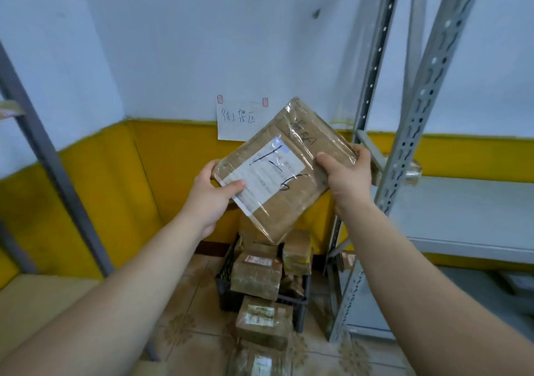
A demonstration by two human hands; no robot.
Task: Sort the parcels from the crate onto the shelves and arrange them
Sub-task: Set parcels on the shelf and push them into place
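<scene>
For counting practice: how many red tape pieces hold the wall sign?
2 tape pieces: one at the sign's top left, one top right; the parcel hides its lower right corner.

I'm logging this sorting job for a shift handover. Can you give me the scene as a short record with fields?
held item: flat brown parcel, tilted, white label facing the camera
left hand: grips the parcel's lower left end, thumb on the label
right hand: grips its right edge
crate: black crate on the floor below, holding more parcels
floor: two parcels in front of the crate
shelf: grey shelf at right, one parcel by its upright
</scene>
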